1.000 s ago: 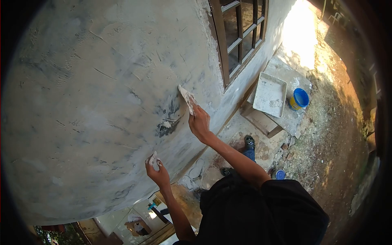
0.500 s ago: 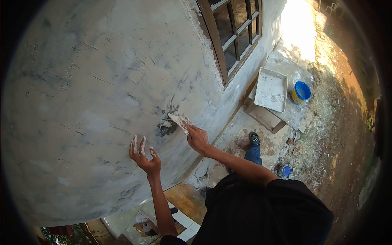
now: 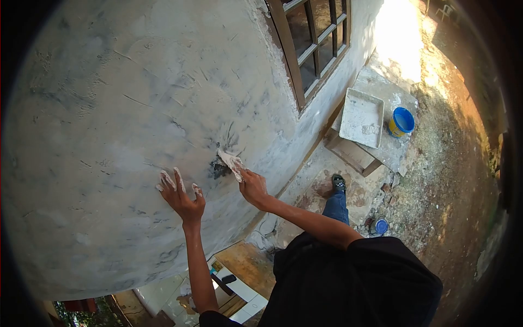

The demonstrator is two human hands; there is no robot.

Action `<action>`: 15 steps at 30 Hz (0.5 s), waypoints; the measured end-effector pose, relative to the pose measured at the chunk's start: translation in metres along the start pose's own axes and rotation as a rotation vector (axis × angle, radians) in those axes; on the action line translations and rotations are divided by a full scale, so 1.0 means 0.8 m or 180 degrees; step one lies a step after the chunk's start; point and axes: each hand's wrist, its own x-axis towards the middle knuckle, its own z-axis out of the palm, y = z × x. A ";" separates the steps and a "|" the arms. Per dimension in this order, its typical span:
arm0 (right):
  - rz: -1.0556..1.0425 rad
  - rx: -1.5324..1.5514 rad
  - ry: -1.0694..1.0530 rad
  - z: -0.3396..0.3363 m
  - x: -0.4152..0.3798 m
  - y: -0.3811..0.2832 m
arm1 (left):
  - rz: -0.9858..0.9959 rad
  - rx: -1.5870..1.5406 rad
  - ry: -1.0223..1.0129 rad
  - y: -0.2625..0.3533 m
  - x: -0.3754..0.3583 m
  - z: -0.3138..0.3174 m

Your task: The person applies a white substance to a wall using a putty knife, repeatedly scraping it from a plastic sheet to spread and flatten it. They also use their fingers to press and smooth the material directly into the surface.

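A grey-white plastered wall (image 3: 125,125) fills the left and centre of the view. My left hand (image 3: 182,200) is spread at the wall with white paste on its fingertips and nothing held. To its right, my right hand (image 3: 252,187) grips a paste-covered scraper (image 3: 231,162). The scraper's tip lies against the wall at a dark rough patch (image 3: 219,169). Thick white paste hides much of the scraper's shape.
A barred window (image 3: 318,41) is at the top. On a low table (image 3: 400,148) at the right are a white tray (image 3: 362,117) and a blue-yellow bucket (image 3: 402,121). A small blue-topped can (image 3: 381,226) stands on the ground near my leg.
My left hand has moved left and slightly up along the wall. My right hand, with the scraper, has shifted a little left over the dark patch.
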 end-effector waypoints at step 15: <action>0.0428 0.0355 -0.0116 0.006 -0.021 -0.021 | 0.0262 0.0179 -0.0072 -0.015 -0.004 0.008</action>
